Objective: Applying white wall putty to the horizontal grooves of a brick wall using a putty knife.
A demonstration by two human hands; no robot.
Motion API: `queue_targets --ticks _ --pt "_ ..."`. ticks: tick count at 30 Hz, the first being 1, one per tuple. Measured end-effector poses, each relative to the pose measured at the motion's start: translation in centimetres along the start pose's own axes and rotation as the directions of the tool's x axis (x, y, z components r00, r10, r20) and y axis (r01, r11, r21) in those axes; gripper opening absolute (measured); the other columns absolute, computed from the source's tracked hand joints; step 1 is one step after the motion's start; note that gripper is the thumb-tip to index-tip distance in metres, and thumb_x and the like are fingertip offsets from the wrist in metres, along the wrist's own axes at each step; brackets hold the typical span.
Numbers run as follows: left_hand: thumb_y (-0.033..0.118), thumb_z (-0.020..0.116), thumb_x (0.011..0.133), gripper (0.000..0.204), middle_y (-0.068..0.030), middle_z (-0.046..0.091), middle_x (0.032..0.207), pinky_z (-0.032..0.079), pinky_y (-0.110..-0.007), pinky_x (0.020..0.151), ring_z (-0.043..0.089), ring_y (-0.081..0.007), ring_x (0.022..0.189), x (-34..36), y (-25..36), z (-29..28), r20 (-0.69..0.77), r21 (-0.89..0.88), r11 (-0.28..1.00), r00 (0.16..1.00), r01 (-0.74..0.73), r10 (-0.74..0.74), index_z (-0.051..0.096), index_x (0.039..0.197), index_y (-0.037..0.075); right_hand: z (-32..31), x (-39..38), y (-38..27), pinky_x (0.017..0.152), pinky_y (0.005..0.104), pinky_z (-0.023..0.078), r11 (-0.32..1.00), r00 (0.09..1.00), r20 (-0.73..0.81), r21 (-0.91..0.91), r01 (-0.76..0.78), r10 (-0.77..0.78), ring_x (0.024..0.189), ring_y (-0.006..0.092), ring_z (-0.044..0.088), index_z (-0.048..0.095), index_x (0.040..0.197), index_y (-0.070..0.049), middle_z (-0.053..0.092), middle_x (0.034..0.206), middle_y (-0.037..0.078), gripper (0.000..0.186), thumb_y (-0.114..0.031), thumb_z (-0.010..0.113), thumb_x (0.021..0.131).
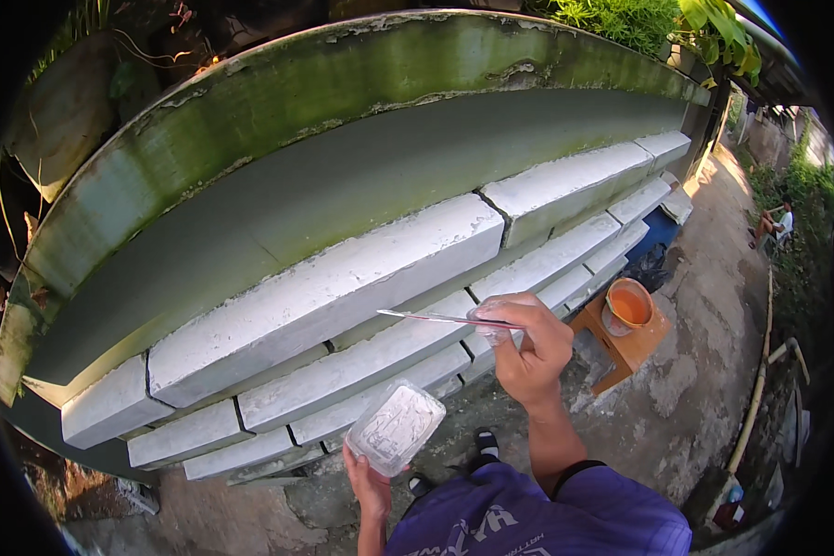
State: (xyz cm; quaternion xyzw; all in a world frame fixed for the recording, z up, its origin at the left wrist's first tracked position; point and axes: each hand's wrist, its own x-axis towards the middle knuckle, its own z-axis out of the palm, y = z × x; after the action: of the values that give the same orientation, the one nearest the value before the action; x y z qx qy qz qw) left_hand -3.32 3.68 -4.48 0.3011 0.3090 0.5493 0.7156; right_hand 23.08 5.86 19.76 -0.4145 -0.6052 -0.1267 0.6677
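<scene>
My left hand (369, 477) grips the side of a clear plastic tub (398, 428), its fingers under the rim. Streaky white paste or paint fills the inside of the tub. Raised in front of the wall, my right hand (531, 347) is closed around a thin flat-bladed tool (426, 318), seen nearly edge-on. White smears cover its pale blade, and a reddish-dark line runs along the handle end. White residue also marks my right fingers. The blade tip points left, in front of the long white ledge (334, 287) in this view; whether it touches cannot be told.
Stepped white ledges (334, 385) with dark gaps run below a mossy green curved wall rim (361, 79). An orange bucket (628, 304) stands on a brown stool (644, 345) to the right. Farther right, a person (777, 224) sits by the concrete path (704, 278). A bamboo pole (752, 408) lies along its edge.
</scene>
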Motion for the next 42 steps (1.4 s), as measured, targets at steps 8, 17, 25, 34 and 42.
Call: queue_targets --ticks 8,17,25,34,42 --pt "0.03 0.052 0.101 0.066 -0.0091 0.042 0.146 0.047 -0.036 0.099 0.05 -0.0201 0.126 5.6 0.2 10.0 0.245 0.129 0.991 0.969 -0.032 -0.001 0.02 0.157 0.016 -5.7 -5.0 2.3 0.064 0.0237 0.05 0.866 0.818 0.283 -0.178 -0.468 0.5 0.069 0.0107 0.066 0.063 0.098 0.005 0.069 0.077 0.011 0.013 0.007 0.061 0.085" --pt "0.034 0.054 0.099 0.068 -0.0076 0.05 0.134 0.045 -0.031 0.097 0.052 -0.0164 0.119 6.5 -2.1 14.1 0.248 0.135 0.988 0.968 -0.068 0.032 0.023 0.156 0.014 -6.8 -8.9 6.5 0.067 0.031 0.054 0.935 0.894 0.313 -0.255 -0.247 0.321 0.07 0.0222 0.07 0.065 0.098 0.003 0.07 0.082 0.014 0.013 0.005 0.062 0.085" --pt "0.033 0.053 0.098 0.069 -0.0079 0.054 0.13 0.045 -0.028 0.088 0.054 -0.0141 0.111 7.0 -4.3 15.3 0.196 0.168 0.98 0.978 -0.104 0.07 0.023 0.156 0.012 -7.0 -8.8 7.5 0.062 0.0342 0.053 0.853 0.887 0.105 -0.344 -0.392 0.45 0.066 0.0294 0.069 0.063 0.099 0.002 0.067 0.078 0.017 0.016 0.003 0.063 0.083" --pt "0.032 0.052 0.098 0.071 -0.0144 0.051 0.137 0.042 -0.028 0.093 0.053 -0.017 0.116 7.0 -5.2 17.6 0.226 0.198 0.968 0.968 -0.152 0.106 0.019 0.156 0.007 -7.9 -9.7 9.7 0.059 0.0351 0.054 0.863 0.902 -0.025 -0.281 -0.421 0.432 0.065 0.0305 0.07 0.065 0.104 0.001 0.068 0.079 0.018 0.02 0.0 0.066 0.083" --pt "0.022 0.053 0.1 0.067 -0.0192 0.046 0.144 0.033 -0.037 0.11 0.045 -0.0239 0.133 6.4 -5.6 18.4 0.264 0.142 0.973 0.954 -0.182 0.14 0.018 0.155 0.005 -6.7 -9.2 9.5 0.06 0.0349 0.054 0.818 0.856 0.038 -0.319 -0.478 0.516 0.066 0.0293 0.071 0.064 0.104 0.001 0.068 0.078 0.016 0.018 -0.003 0.067 0.086"
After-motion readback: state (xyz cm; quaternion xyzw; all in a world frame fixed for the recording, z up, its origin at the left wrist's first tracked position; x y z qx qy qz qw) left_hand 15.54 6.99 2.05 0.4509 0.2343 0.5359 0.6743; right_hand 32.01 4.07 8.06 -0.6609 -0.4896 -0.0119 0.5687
